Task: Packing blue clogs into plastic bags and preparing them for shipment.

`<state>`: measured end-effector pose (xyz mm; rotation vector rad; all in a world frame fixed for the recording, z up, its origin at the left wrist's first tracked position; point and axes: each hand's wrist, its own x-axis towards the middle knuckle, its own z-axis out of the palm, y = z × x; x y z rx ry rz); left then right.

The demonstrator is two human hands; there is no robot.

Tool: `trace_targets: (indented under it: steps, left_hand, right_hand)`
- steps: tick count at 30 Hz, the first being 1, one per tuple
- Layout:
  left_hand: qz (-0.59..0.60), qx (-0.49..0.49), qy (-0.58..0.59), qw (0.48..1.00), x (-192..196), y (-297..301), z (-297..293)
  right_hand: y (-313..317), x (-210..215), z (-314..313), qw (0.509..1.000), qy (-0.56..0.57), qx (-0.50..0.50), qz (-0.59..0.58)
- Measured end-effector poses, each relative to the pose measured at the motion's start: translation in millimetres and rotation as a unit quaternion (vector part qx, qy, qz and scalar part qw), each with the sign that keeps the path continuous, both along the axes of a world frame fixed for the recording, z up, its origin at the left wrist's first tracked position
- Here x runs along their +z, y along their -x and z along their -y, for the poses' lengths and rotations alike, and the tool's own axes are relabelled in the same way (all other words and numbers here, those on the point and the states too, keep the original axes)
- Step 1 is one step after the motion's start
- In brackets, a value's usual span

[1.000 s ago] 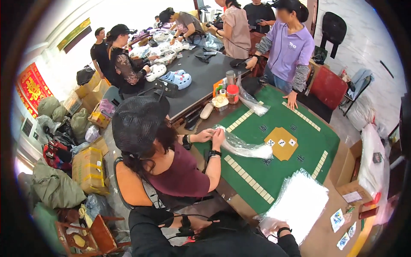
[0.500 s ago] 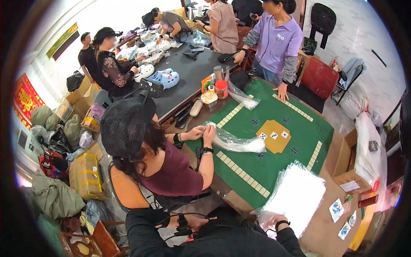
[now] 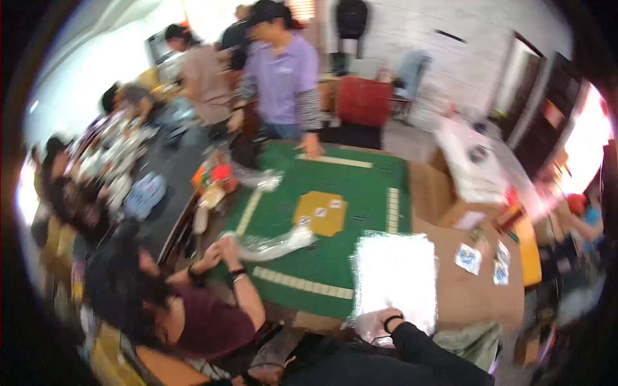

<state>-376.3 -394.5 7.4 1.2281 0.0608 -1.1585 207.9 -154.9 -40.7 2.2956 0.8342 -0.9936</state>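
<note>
A stack of clear, shiny plastic bags (image 3: 396, 270) lies over the near right edge of a green mahjong table (image 3: 347, 251). My right hand (image 3: 380, 321) is closed on its near left corner, the fingers blurred and partly behind the plastic. Low at the bottom edge, my left hand (image 3: 267, 372) shows only as a smear beside dark cables, its fingers not readable. To my left, a co-worker in a maroon top (image 3: 212, 328) pinches the end of a long bunch of clear plastic (image 3: 277, 244) that stretches across the table toward the dice.
Rows of mahjong tiles (image 3: 302, 282) line the green top. Brown cardboard (image 3: 470, 302) to the right carries small printed packets (image 3: 468, 257). An open carton (image 3: 450, 193) stands behind it. A person in a purple shirt (image 3: 283, 83) leans a hand on the far edge. Clogs (image 3: 145, 196) rest on the dark table.
My view has swung right, shifting the scene leftward and blurring it. My right hand stays at the bag stack's near corner. The co-worker still holds the bunched plastic.
</note>
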Motion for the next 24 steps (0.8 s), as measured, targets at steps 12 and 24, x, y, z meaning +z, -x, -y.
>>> trace_targets:
  steps: [12,24]
  left_hand:
    - [0.058,-0.369,0.022,0.927,-89,10,-625]
    - [0.094,-0.342,0.071,0.932,-20,-166,-599]
  right_hand:
    - [15,45,-41,0.991,0.113,-0.068,-0.016]
    - [20,15,-31,0.992,0.073,-0.085,0.063]
